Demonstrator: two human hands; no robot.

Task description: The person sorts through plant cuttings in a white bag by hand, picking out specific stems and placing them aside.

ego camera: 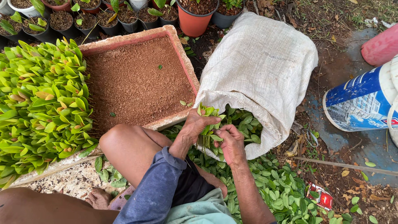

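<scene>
My left hand [195,126] grips a small bunch of green leafy cuttings [207,112] at the mouth of a white woven sack [261,70]. My right hand [231,143] is beside it, fingers pinching the stems of the same bunch. The sack lies on the ground, its open end full of green cuttings [244,122]. More loose green leaves [282,186] are heaped under and in front of my hands. My bent knee [124,143] is just left of the hands.
A tray of brown soil [137,79] lies left of the sack. A tray packed with planted green cuttings [41,99] is at far left. Potted plants [195,14] line the top. A blue and white bucket [360,101] lies on its side at right.
</scene>
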